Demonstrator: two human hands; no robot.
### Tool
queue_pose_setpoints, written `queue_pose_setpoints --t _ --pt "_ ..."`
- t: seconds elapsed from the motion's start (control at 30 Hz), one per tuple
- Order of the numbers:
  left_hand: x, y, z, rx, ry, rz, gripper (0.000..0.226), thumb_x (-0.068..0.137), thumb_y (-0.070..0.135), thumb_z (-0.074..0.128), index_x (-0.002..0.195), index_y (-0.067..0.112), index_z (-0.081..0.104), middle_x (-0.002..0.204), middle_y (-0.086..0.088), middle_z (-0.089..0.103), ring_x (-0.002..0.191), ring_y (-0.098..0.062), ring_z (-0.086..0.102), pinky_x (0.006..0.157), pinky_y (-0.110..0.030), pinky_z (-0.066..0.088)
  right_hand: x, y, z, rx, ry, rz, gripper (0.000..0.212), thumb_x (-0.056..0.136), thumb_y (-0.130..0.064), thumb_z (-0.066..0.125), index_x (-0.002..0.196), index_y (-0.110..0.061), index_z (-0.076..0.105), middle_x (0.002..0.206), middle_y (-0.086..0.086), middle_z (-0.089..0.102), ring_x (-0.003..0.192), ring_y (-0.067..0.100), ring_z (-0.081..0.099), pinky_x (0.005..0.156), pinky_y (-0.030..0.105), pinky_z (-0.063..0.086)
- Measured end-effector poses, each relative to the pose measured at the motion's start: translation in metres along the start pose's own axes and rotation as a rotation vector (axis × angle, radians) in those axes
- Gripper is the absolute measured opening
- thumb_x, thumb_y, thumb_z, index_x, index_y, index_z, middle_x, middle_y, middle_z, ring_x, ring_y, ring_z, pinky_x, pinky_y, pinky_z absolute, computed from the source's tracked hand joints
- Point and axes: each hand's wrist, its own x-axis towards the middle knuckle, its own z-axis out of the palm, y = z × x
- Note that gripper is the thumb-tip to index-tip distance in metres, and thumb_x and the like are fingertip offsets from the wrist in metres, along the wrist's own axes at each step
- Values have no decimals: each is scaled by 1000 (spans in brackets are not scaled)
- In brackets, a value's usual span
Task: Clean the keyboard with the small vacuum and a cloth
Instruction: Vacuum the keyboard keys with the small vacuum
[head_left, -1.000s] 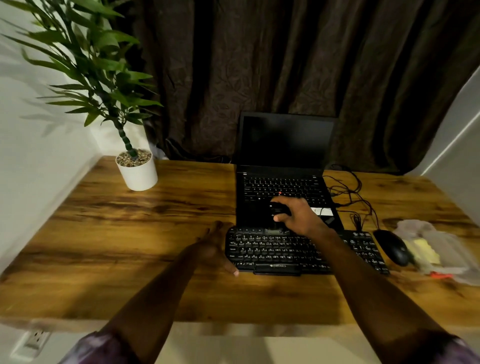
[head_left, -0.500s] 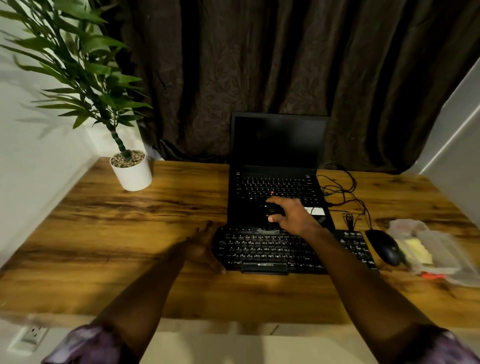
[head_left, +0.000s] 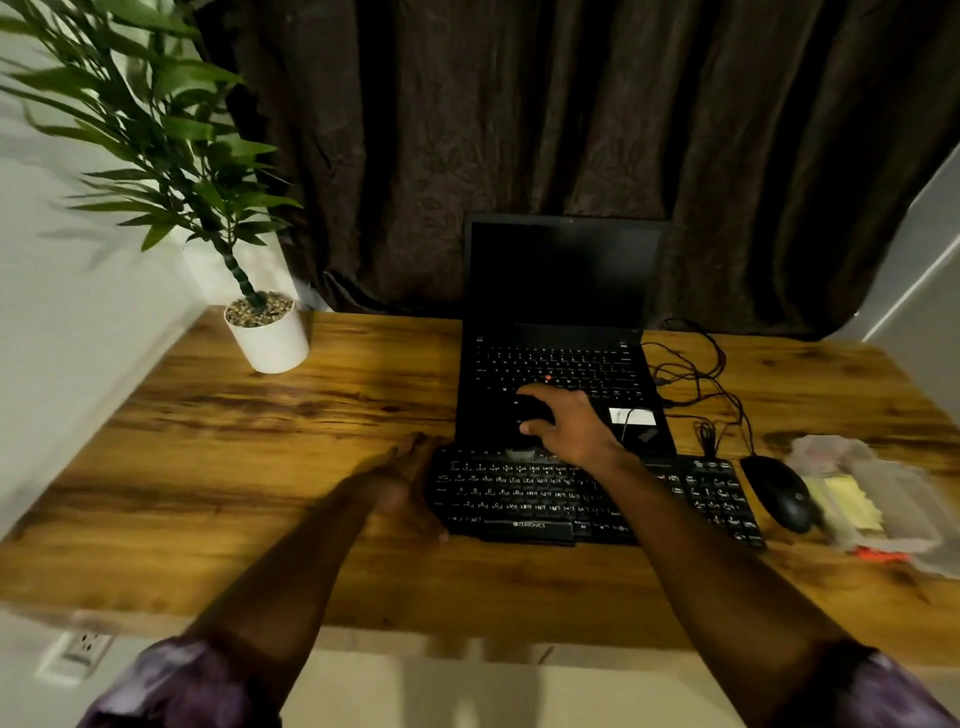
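A black external keyboard (head_left: 524, 499) lies on the wooden desk in front of an open laptop (head_left: 561, 364). My left hand (head_left: 405, 483) presses against the keyboard's left end, fingers at the back corner and thumb at the front corner. My right hand (head_left: 569, 426) hovers over the laptop's palm rest. Its fingers curl around a small dark rounded object, apparently the small vacuum (head_left: 530, 413), whose lower end meets the keyboard's back edge. A yellow cloth (head_left: 852, 501) lies inside a clear plastic wrapper at the right.
A black mouse (head_left: 779, 493) sits right of the keyboard, with tangled cables (head_left: 696, 374) behind it. At the back left is a white potted plant (head_left: 270, 338). A dark curtain hangs behind the desk (head_left: 208, 467). A wall outlet (head_left: 78, 652) shows lower left.
The view has shifted a little, and both hands stay where they were: left on the keyboard's end, right over the laptop's palm rest.
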Motion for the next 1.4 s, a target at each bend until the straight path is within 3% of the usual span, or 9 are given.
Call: queue_pose_setpoints --t 0.1,0.23,0.5,0.6,0.7,0.8,0.9,1.1,1.4 --pt "-2 2 -1 -15 -28 -20 143 43 44 98 156 37 11 160 0 5 148 -30 7 118 -53 23 -6 6 -17 -34 5 23 49 86 -9 73 132 -22 60 110 3 66 98 15 64 74 13 49" --pt "0 -4 -2 -29 -62 -3 165 11 81 76 154 39 8 160 2 1 148 -33 3 118 -57 20 -16 19 -34 -79 18 58 49 85 -7 74 131 -20 60 112 6 68 101 14 62 90 27 51" --pt "2 -10 2 -56 -35 41 168 7 89 70 155 37 10 160 1 0 149 -31 0 118 -56 15 -16 7 -22 -54 25 37 50 85 -7 74 130 -23 60 115 8 68 102 18 65 91 32 55" --pt "-2 -6 1 -41 -43 63 164 13 78 81 154 35 11 161 -4 1 149 -32 0 118 -53 13 -16 6 -16 -43 13 47 51 84 -12 75 123 -41 59 121 9 63 108 21 64 94 38 56" --pt "-2 -5 4 -42 1 49 135 47 43 98 153 37 14 161 -4 2 149 -32 1 118 -52 16 -21 16 -25 -56 30 69 51 84 -10 74 124 -38 60 122 7 63 109 20 62 95 37 55" --pt "0 -8 5 -52 4 45 144 40 51 96 156 36 12 162 0 2 149 -32 2 119 -57 19 -29 29 -41 -89 64 122 51 84 -5 73 128 -27 60 122 6 64 107 19 63 91 31 54" --pt "1 -10 7 -51 11 49 138 49 41 98 156 34 11 163 -1 0 149 -32 3 118 -59 18 -32 34 -46 -145 74 111 49 85 -5 72 128 -26 60 117 7 65 104 20 64 89 34 56" --pt "3 -14 8 -50 20 49 136 49 44 97 155 39 12 163 1 2 149 -35 3 117 -63 17 -25 14 -24 -104 52 47 47 85 0 70 124 -25 62 110 4 67 98 15 65 76 14 51" --pt "14 -19 13 -31 45 32 126 58 38 94 155 40 15 164 -2 5 148 -35 7 119 -59 18 -42 30 -50 -114 93 139 49 87 -1 67 128 -26 59 116 5 63 102 18 62 81 30 55"
